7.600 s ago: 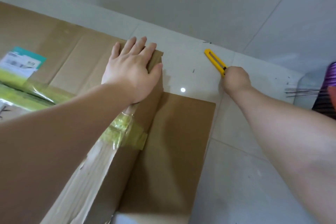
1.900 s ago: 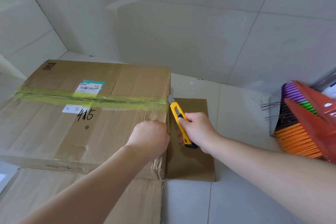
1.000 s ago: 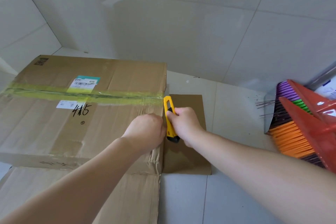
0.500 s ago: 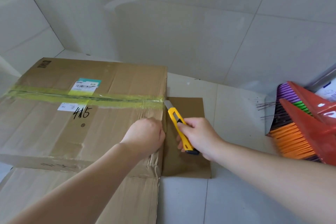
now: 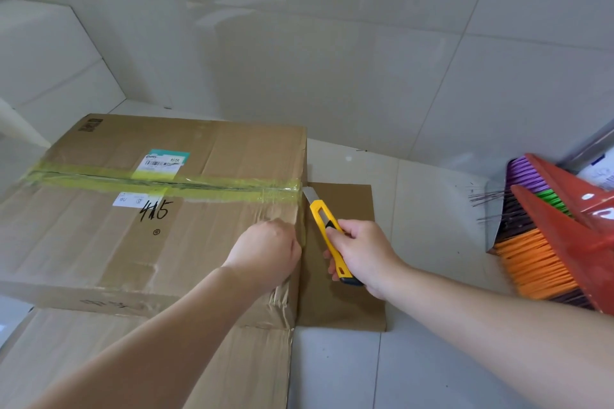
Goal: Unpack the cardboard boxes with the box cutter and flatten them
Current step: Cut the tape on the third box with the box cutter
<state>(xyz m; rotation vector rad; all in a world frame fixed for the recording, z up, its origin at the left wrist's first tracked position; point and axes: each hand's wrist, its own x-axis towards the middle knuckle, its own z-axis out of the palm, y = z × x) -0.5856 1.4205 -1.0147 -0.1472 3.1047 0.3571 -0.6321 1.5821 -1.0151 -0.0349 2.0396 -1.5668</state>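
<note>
One taped cardboard box (image 5: 159, 209) on flattened cardboard (image 5: 166, 359), floor's left side. Left hand (image 5: 265, 254) curls over box's right edge; right hand (image 5: 362, 252) grips one box cutter (image 5: 324, 222), blade at tape (image 5: 199, 184) end.

Taped brown cardboard box (image 5: 159, 209) lies closed; yellow box cutter (image 5: 327, 236), blade seemingly at its tape.

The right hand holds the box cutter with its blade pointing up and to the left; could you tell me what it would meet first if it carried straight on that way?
Most likely the yellow tape at the cardboard box edge; the box cutter tip in the right hand is almost there.
</note>
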